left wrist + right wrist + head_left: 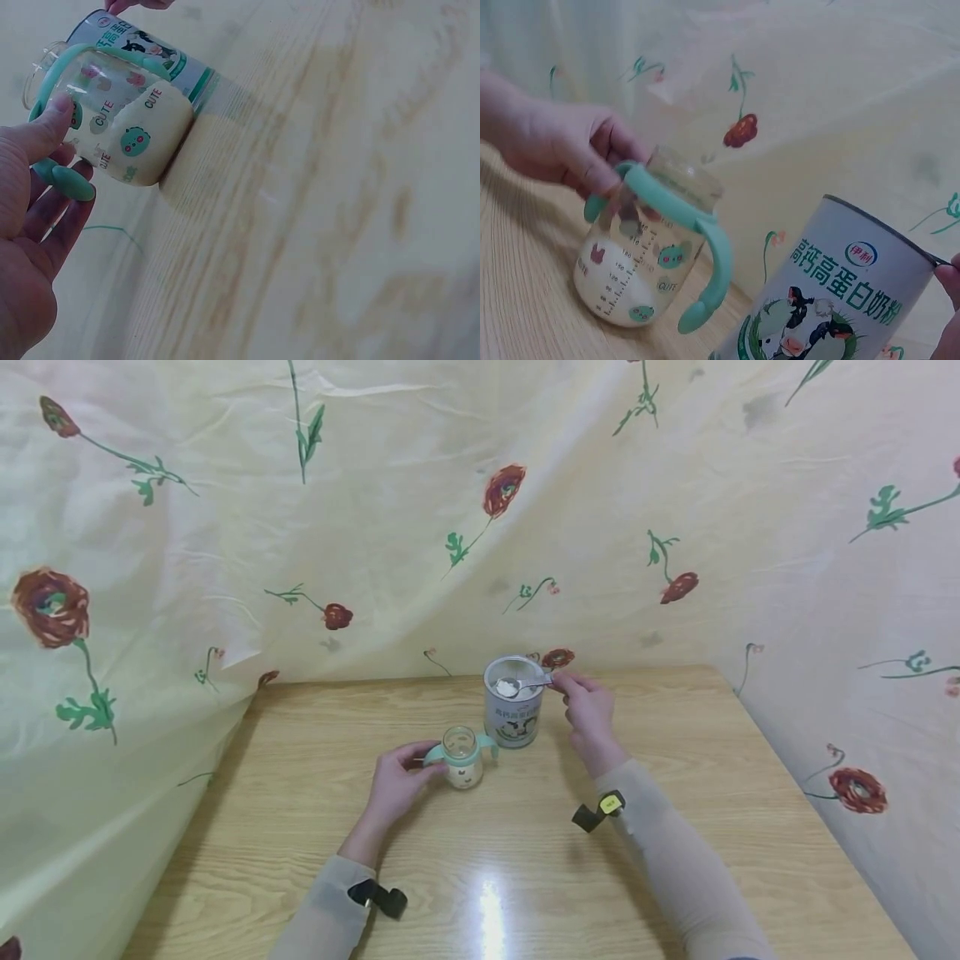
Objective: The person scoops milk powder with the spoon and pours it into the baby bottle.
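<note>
My left hand (396, 783) grips one mint-green handle of a clear baby bottle (465, 773), thumb against its side. The bottle stands upright and lidless on the table, with pale powder in its lower part, slanting up one side in the left wrist view. Behind it, slightly right, is an open milk powder can (512, 720) with a cow on its label. My right hand (591, 717) pinches the handle of a metal spoon (534, 682) over the can's mouth. White powder (507, 687) is heaped in the spoon's bowl. Only fingers of the right hand show in the right wrist view.
The wooden table (300, 727) ends at the back against a flower-printed cloth (397, 527), close behind the can. That cloth also hangs along both sides. Dark wrist cameras (390, 902) are strapped over both sleeves.
</note>
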Action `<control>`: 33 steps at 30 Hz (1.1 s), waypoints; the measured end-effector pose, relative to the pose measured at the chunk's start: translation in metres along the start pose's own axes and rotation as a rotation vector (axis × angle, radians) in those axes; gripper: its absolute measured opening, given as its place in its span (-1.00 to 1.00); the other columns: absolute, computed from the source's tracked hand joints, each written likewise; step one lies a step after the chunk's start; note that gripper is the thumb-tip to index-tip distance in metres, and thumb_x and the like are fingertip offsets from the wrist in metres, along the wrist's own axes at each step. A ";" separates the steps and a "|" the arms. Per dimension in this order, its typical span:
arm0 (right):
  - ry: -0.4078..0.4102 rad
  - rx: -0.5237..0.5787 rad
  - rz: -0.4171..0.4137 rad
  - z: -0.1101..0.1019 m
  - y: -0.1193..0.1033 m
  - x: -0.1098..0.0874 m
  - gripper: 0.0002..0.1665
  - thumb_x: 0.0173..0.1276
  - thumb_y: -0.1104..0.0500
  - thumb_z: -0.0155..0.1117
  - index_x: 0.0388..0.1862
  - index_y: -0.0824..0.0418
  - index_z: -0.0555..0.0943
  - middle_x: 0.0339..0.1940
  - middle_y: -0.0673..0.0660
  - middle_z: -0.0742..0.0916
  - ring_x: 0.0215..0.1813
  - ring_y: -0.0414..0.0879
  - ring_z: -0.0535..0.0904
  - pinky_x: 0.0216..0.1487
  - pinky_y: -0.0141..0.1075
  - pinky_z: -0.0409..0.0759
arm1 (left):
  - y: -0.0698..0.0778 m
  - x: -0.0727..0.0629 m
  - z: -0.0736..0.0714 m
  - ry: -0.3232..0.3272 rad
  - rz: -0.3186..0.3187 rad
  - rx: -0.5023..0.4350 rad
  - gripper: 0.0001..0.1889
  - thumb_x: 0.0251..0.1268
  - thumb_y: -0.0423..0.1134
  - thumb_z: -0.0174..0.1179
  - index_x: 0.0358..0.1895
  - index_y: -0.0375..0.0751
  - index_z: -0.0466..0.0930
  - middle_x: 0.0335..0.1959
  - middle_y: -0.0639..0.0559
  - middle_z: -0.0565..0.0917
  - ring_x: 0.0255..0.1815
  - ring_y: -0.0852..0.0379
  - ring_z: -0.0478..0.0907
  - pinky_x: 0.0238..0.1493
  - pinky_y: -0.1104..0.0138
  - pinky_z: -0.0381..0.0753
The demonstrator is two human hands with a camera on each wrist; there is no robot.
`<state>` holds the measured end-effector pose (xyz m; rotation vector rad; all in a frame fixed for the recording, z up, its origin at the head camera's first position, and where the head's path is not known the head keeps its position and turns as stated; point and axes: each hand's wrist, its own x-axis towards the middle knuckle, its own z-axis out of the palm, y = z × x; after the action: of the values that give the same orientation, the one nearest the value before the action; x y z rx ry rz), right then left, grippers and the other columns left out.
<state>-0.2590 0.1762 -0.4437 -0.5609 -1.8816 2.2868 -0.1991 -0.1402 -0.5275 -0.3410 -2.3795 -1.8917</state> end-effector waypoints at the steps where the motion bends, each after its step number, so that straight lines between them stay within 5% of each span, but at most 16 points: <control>1: -0.001 -0.002 0.004 0.000 0.000 0.000 -0.55 0.51 0.09 0.44 0.24 0.32 0.69 -0.32 -0.17 0.84 -0.18 -0.15 0.38 -0.38 -0.44 0.20 | 0.000 0.000 0.000 0.000 0.001 0.001 -0.62 0.23 -0.30 0.60 0.12 -0.16 0.81 0.05 0.01 0.82 0.10 0.01 0.71 0.17 0.10 0.72; 9: 0.012 0.006 0.016 0.001 -0.001 -0.001 -0.60 0.50 0.07 0.47 0.19 0.25 0.72 -0.29 -0.15 0.84 -0.19 -0.17 0.38 -0.42 -0.46 0.21 | -0.001 0.000 0.000 0.006 -0.002 0.004 -0.62 0.24 -0.29 0.59 0.12 -0.16 0.81 0.06 -0.01 0.82 0.10 0.01 0.71 0.18 0.11 0.72; 19: 0.008 0.169 0.090 0.000 -0.001 0.002 -0.58 0.56 0.14 0.40 0.28 0.30 0.65 -0.24 -0.09 0.84 -0.41 -0.29 0.35 -0.56 -0.54 0.22 | -0.001 0.000 0.000 0.010 -0.003 0.012 -0.61 0.21 -0.29 0.61 0.12 -0.14 0.81 0.05 0.02 0.82 0.08 0.01 0.72 0.15 0.13 0.74; 33: -0.003 0.246 0.133 0.002 -0.007 -0.012 -0.80 0.55 0.13 0.42 0.04 0.17 0.68 -0.26 -0.09 0.82 -0.47 -0.33 0.32 -0.61 -0.54 0.18 | 0.002 -0.002 0.000 0.010 -0.007 0.009 -0.63 0.25 -0.30 0.58 0.13 -0.15 0.80 0.06 0.00 0.82 0.12 0.03 0.70 0.17 0.15 0.72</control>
<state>-0.2491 0.1720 -0.4342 -0.6645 -1.5739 2.5538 -0.1965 -0.1399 -0.5265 -0.3223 -2.3856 -1.8806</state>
